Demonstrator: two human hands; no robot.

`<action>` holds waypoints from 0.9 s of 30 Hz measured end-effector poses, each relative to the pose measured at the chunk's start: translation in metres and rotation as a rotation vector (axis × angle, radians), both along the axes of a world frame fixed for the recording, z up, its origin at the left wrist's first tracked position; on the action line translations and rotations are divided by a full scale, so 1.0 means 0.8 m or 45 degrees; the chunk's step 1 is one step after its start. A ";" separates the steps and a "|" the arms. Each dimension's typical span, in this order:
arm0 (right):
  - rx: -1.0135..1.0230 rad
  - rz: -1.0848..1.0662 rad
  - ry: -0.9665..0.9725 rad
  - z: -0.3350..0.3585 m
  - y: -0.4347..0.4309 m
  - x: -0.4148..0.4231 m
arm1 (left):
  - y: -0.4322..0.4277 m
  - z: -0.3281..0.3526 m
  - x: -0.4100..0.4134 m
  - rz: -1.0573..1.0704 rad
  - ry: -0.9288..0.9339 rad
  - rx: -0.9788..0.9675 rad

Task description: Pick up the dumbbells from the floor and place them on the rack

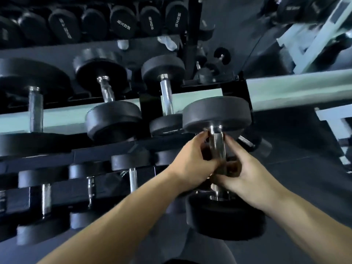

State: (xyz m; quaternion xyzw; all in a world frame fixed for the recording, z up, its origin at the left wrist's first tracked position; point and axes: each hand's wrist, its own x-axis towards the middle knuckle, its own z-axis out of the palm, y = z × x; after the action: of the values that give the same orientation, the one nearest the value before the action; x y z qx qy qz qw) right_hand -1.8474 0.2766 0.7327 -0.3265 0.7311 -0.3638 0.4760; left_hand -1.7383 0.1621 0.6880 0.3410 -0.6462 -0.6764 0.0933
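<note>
Both hands hold one dumbbell (217, 113) by its chrome handle, at the right end of the rack (57, 119). The left hand (192, 164) curls round the handle from the left, its fingertips up near the far head. The right hand (242, 174) wraps the handle from the right, slightly nearer. The dumbbell points away from the person: its far black head lies over the rack's pale green rail (285, 88), and its near head hangs low in front of the rack. Whether the far head rests on the rack cannot be told.

Just left of it on the same tier sits a smaller dumbbell (165, 92), then two more further left. The top tier (122, 21) carries a row of black heads with weight labels. The lower tier (87, 180) holds small dumbbells. Dark floor (304, 187) lies to the right.
</note>
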 end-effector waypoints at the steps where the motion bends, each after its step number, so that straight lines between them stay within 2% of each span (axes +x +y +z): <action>1: 0.014 0.001 0.014 0.000 -0.001 -0.023 | 0.001 0.002 -0.021 0.015 -0.001 0.013; 7: -0.005 0.061 0.039 -0.008 -0.030 -0.131 | -0.029 -0.002 -0.122 0.033 0.005 -0.002; 14: -0.109 0.103 0.033 -0.036 -0.099 -0.209 | -0.101 -0.020 -0.192 0.008 0.018 0.054; 19: -0.122 0.109 0.064 -0.072 -0.157 -0.247 | -0.154 -0.046 -0.232 0.041 -0.025 0.042; 27: -0.093 0.043 -0.034 -0.116 -0.206 -0.280 | -0.206 -0.086 -0.271 0.001 -0.131 -0.034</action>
State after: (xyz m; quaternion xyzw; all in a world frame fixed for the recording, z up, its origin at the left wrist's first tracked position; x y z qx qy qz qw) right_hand -2.0711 0.1117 0.6401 -0.3511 0.7051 -0.3866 0.4796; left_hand -1.9548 -0.0027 0.6193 0.3745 -0.6589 -0.6492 0.0648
